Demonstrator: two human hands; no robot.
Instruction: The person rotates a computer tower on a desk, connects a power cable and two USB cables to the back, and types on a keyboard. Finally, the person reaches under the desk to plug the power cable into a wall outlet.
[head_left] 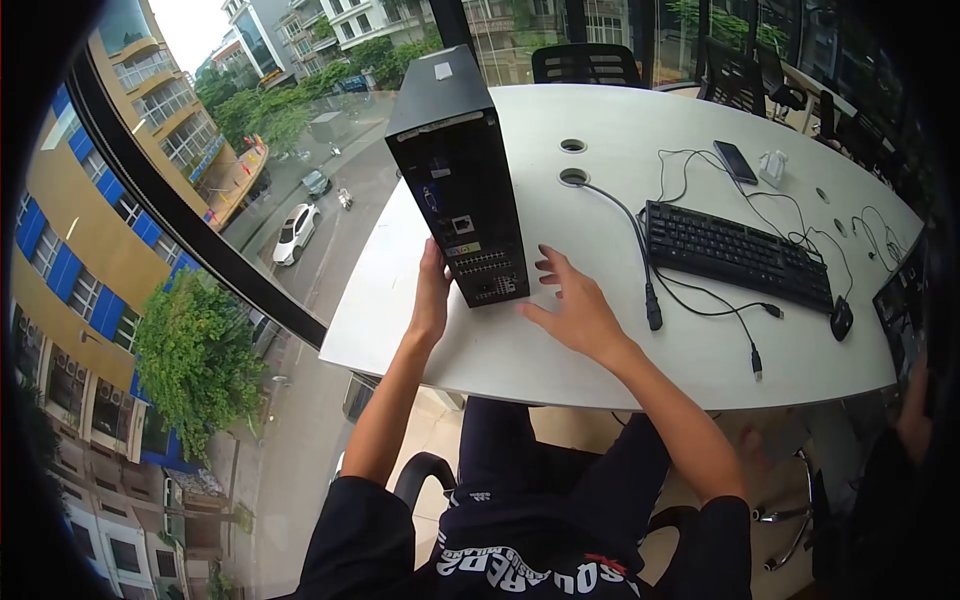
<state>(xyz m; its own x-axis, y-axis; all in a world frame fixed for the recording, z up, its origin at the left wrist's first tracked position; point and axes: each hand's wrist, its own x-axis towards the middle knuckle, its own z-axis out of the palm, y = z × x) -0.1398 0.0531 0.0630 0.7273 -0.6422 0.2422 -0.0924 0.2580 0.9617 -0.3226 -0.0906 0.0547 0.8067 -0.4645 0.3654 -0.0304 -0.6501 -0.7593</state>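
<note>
Tall black boxy PC tower [465, 205] standing upright on a smooth white curved-edge table [490, 355], window side.
Its port side faces the person: blue video connector [430, 197], square silvery socket, yellowish-green strip, perforated vent near the bottom, plus a small white sticker [443, 71] up top. Left hand [431, 300] rests against the side, fingers partly hidden, so can't tell if it's really gripping; right hand [578, 305] is empty, fingers spread, just beside it.
</note>
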